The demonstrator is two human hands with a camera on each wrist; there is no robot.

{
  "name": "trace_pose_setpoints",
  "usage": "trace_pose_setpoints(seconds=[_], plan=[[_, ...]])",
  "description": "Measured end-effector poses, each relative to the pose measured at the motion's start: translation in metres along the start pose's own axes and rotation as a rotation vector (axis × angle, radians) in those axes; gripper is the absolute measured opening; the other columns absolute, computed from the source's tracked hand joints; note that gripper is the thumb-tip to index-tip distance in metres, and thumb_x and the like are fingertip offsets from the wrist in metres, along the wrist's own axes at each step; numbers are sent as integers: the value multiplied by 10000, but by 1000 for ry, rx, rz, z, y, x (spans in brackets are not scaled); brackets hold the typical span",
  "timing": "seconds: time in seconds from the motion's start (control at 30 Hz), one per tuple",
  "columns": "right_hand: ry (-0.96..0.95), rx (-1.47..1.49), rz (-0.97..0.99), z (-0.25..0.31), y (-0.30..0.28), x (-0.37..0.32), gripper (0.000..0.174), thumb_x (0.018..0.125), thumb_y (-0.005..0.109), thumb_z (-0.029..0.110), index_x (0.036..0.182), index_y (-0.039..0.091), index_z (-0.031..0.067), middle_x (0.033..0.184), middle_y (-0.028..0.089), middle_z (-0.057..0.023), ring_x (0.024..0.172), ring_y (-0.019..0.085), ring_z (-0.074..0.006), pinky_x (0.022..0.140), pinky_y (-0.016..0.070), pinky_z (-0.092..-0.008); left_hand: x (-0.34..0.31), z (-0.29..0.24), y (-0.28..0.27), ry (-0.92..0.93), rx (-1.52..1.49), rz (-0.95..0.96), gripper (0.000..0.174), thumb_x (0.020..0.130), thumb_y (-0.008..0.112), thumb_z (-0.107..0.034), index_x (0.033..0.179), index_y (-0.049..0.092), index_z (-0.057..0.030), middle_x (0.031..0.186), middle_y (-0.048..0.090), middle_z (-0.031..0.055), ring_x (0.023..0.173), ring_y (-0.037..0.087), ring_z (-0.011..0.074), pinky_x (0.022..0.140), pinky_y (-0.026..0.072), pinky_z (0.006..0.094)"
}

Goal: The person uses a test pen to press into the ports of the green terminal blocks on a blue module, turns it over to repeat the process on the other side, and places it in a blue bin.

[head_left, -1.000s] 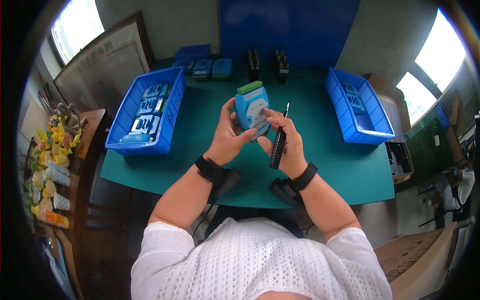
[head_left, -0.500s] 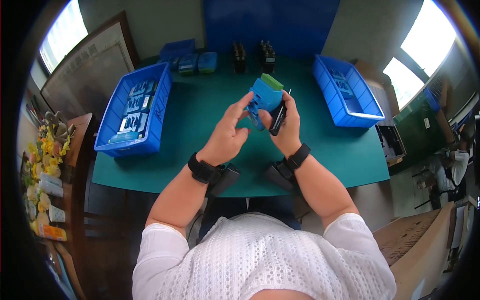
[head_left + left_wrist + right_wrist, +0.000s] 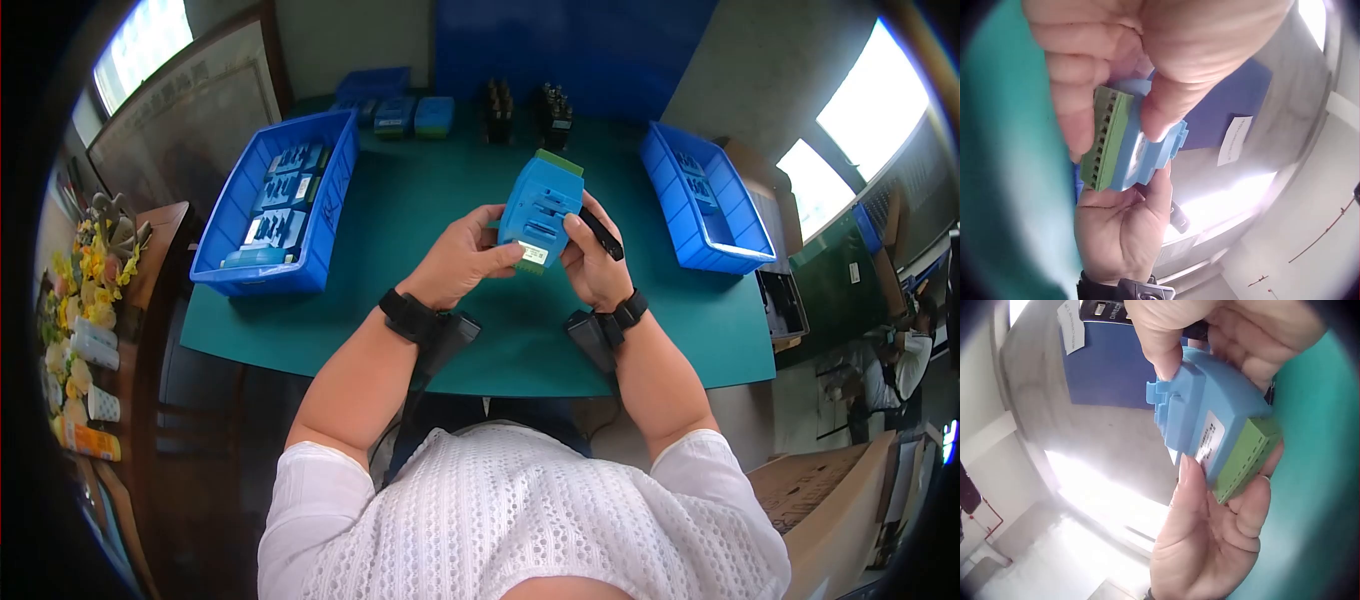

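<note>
Pinching a light-blue, box-shaped plastic module (image 3: 540, 205) between both bare hands, thumbs on the ridged face turned upward and fingers curled behind. Held by the left hand (image 3: 460, 260) at the lower left corner, with the thumb at the edge of a small white printed label (image 3: 534, 254). Clamped by the right hand (image 3: 594, 268) along the right edge, with the thumb pressed beside the moulded clips. Tilted and raised above a green tabletop (image 3: 420, 350), with one green terminal block (image 3: 560, 163) at the far end and a slotted green connector (image 3: 1107, 137) at the near end, close against the left fingers. Also holding a slim black tool (image 3: 602, 236) in the right hand, crossing behind the thumb and jutting out just beside the module. Strapped at both wrists with black bands (image 3: 408, 316). Flanked on the left by a blue plastic bin (image 3: 338, 210) of similar modules, and on the right by a second blue bin (image 3: 678, 222) with fewer inside. Backed, at the table's far side, by more blue modules (image 3: 434, 116) and two black blocks (image 3: 498, 118) topped with metal terminals.
</note>
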State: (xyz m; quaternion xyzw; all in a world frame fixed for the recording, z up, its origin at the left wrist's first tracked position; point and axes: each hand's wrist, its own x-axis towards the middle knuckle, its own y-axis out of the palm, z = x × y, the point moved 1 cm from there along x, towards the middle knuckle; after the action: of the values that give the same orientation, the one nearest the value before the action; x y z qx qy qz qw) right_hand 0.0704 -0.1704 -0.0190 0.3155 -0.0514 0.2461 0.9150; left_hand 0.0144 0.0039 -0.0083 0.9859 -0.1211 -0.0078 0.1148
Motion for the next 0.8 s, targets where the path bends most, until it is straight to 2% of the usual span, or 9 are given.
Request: trace_pose_setpoints(seconds=[0.1,0.2,0.3,0.33,0.43,0.47,0.6,0.63,0.8], plan=[[2,-88,-39,-3,-3,1,600,795,662,132,1285,347,-8,1144,521,-140,1034,535,-198,887,467,-329,3,4,-2,15,51,-27,539,830,614,-155,1266,347,16,1080,541,112,962,567,183,800,494,320],[-319,-659,-187,10,-2,3,599,740,723,147,1233,409,15,1151,525,-132,1043,524,-200,898,447,-337,4,4,-4,30,48,-87,531,835,599,-138,1258,338,49,1045,561,135,925,581,181,752,506,304],[-669,-1235,51,29,10,6,606,692,766,190,1173,432,31,1178,527,-125,1100,494,-214,911,418,-339,3,2,-7,31,46,-96,521,838,591,-130,1247,339,70,1024,570,147,897,589,176,722,512,287],[-581,-1267,65,30,21,4,598,641,790,215,1119,466,58,1192,528,-112,1079,504,-242,957,355,-373,2,2,-8,30,51,-85,517,838,590,-131,1243,342,73,1018,571,146,889,591,174,715,513,280],[-618,-1645,192,40,43,2,599,576,795,231,1081,508,83,1145,549,-101,1076,491,-289,967,287,-446,0,1,-5,54,4,-57,519,838,594,-141,1239,346,76,1004,576,143,874,594,171,704,514,271],[-599,-1611,202,40,41,4,548,604,776,263,1057,516,99,1091,568,-84,1025,516,-268,986,219,-468,-1,-1,-5,62,3,-62,521,838,596,-147,1238,348,77,1005,577,141,875,594,170,698,514,268],[-641,-1723,252,48,48,3,437,658,742,247,1009,521,112,930,585,-50,926,546,-253,967,240,-490,-5,-3,-5,81,55,-55,526,851,589,-189,1242,344,64,1015,570,118,886,585,154,693,508,257],[-635,-1738,254,49,48,2,423,669,737,247,1005,517,114,907,586,-63,928,549,-260,968,238,-497,-4,-2,-4,79,82,-43,527,857,584,-205,1244,342,58,1020,566,109,892,582,148,696,506,254],[-474,-1674,248,65,43,3,453,656,758,233,1005,501,100,862,588,-87,875,569,-269,976,217,-495,-5,-5,4,44,-36,17,531,879,540,-181,1288,289,46,1028,570,127,897,595,183,688,508,254]])
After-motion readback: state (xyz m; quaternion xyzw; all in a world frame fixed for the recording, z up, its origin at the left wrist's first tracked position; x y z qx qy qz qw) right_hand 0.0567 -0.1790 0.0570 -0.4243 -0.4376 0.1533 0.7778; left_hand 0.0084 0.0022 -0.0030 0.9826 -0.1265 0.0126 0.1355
